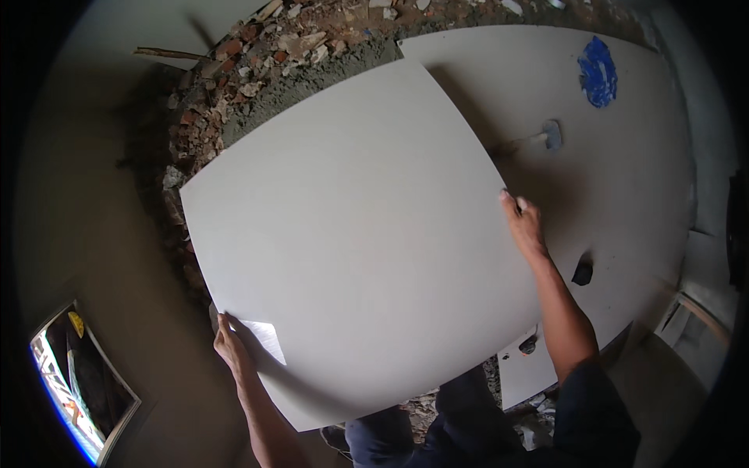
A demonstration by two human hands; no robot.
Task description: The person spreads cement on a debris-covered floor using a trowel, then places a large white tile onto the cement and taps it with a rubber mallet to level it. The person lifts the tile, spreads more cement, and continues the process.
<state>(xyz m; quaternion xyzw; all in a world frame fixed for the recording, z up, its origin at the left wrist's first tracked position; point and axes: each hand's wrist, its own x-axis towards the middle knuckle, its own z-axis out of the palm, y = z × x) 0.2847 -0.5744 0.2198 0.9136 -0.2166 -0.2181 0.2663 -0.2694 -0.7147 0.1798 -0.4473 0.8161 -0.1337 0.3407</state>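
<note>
A large off-white floor tile (351, 226) fills the middle of the view, held in front of my legs. My left hand (232, 349) grips its left edge near the lower corner. On the right edge, about halfway along, my right hand (524, 222) has its fingers closed. The tile's far right corner overlaps the near part of another large pale tile (632, 171) on the floor. A mallet (552, 135) with a grey head lies on that tile, its handle partly hidden in shadow beside the held tile. Grey mortar (312, 95) shows beyond the held tile's far edge.
Broken brick rubble (226, 78) runs along the far left edge. Blue crumpled material (598, 72) lies on the floor tile, as does a small black object (583, 271). Another dark lump (528, 345) sits near my right forearm. A bright opening (82, 382) is at lower left.
</note>
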